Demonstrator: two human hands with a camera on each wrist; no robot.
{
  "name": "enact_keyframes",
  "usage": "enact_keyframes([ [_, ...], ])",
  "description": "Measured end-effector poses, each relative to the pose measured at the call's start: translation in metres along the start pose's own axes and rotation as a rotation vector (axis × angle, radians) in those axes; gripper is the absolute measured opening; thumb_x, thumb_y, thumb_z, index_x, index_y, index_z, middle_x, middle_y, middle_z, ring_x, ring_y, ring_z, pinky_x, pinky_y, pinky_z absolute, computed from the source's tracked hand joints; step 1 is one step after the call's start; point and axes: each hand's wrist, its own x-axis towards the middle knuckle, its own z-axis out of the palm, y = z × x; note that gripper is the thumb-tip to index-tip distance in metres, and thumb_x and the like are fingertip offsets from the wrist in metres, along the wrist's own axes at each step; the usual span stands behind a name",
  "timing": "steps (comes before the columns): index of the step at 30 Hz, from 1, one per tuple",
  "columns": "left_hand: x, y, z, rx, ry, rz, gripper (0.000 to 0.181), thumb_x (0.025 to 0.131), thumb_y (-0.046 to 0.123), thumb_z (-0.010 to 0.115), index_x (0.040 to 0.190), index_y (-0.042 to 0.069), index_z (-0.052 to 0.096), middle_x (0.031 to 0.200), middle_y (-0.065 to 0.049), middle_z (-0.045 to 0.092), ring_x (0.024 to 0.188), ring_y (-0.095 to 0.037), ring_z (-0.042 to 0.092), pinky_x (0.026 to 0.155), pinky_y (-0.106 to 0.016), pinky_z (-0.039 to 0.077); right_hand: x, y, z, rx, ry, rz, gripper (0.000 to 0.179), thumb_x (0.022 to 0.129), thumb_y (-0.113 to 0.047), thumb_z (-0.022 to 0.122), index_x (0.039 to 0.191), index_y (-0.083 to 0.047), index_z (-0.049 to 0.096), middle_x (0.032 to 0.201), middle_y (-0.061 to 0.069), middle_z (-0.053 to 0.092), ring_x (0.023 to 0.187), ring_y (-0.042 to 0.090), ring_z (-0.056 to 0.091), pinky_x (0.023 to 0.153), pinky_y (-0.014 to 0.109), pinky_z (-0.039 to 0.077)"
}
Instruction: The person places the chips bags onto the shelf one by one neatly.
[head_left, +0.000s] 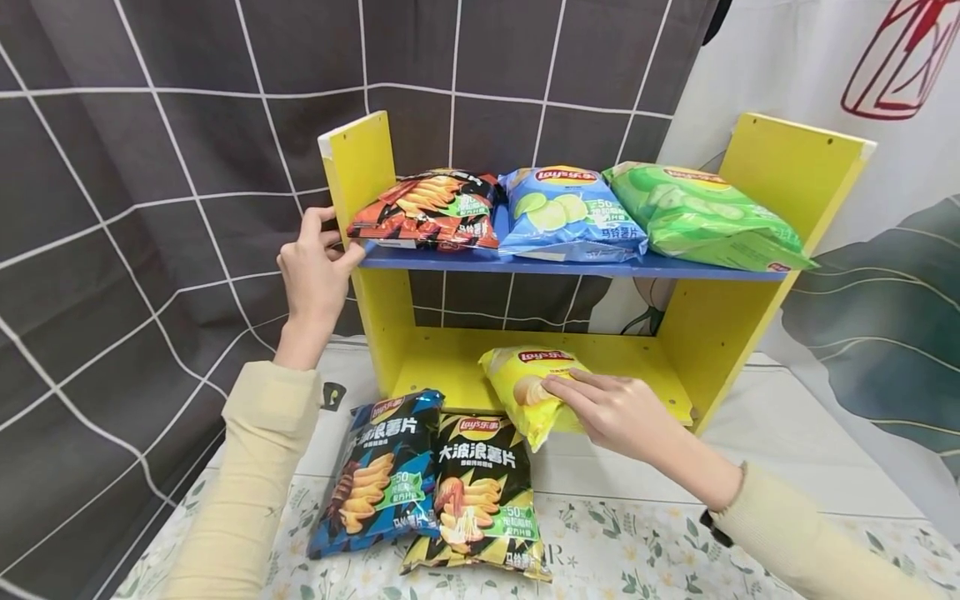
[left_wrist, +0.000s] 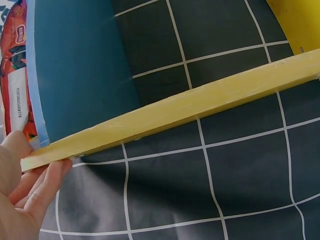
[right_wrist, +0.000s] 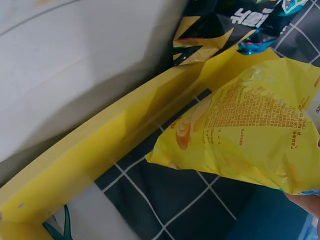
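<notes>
My left hand [head_left: 315, 262] grips the left side panel [left_wrist: 200, 102] of a yellow shelf, thumb at the front edge and fingers around the outside, level with the blue board [head_left: 450, 260]. With my right hand [head_left: 618, 412] I hold a yellow bag of potato chips [head_left: 525, 383] by its right side, over the front of the bottom board. The bag tilts, its lower corner past that board's edge. In the right wrist view its printed back [right_wrist: 250, 125] faces the camera and most of the hand is hidden.
On the blue board lie a red chip bag [head_left: 435, 208], a blue one [head_left: 566, 212] and a green one [head_left: 705, 212]. A dark blue chip bag [head_left: 382, 475] and a black one [head_left: 483, 492] lean at the shelf's front. A dark checked curtain [head_left: 187, 150] hangs behind.
</notes>
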Motion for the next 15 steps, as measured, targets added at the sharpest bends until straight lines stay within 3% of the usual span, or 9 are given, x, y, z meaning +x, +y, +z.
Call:
enact_keyframes([
  [5,0.0,0.001,0.0,-0.006,-0.003,-0.003,0.038,0.086,0.011,0.063,0.123,0.002,0.056,0.108,-0.017,0.071,0.085,-0.03,0.073,0.077,-0.042,0.057,0.01,0.003,0.021,-0.004,-0.016,0.004,0.04,0.099,-0.014,0.031,0.11,-0.007,0.069,0.096,0.004,0.076,0.076,0.023,0.074,0.034,0.018,0.024],
  [8,0.0,0.001,0.0,-0.007,-0.007,-0.004,0.038,0.086,0.011,0.063,0.123,0.002,0.056,0.109,-0.017,0.071,0.086,-0.03,0.073,0.078,-0.042,0.057,0.016,0.004,0.032,-0.013,-0.031,0.012,0.031,0.09,-0.007,0.046,0.112,-0.008,0.068,0.095,0.004,0.076,0.077,0.022,0.074,0.034,0.019,0.024],
  [11,0.0,0.001,0.0,-0.008,-0.008,-0.007,0.038,0.086,0.011,0.062,0.123,0.002,0.057,0.108,-0.018,0.071,0.086,-0.03,0.073,0.078,-0.042,0.057,0.024,0.005,0.041,-0.029,-0.053,0.028,0.035,0.078,-0.003,0.06,0.112,-0.009,0.067,0.094,0.004,0.076,0.078,0.021,0.074,0.034,0.019,0.022],
  [15,0.0,0.001,-0.001,-0.009,-0.001,-0.008,0.039,0.085,0.01,0.062,0.123,0.002,0.057,0.108,-0.018,0.071,0.086,-0.03,0.073,0.078,-0.042,0.057,0.036,0.004,0.053,-0.039,-0.082,0.059,0.041,0.074,-0.001,0.064,0.114,-0.011,0.067,0.097,0.004,0.076,0.077,0.019,0.073,0.035,0.02,0.02],
])
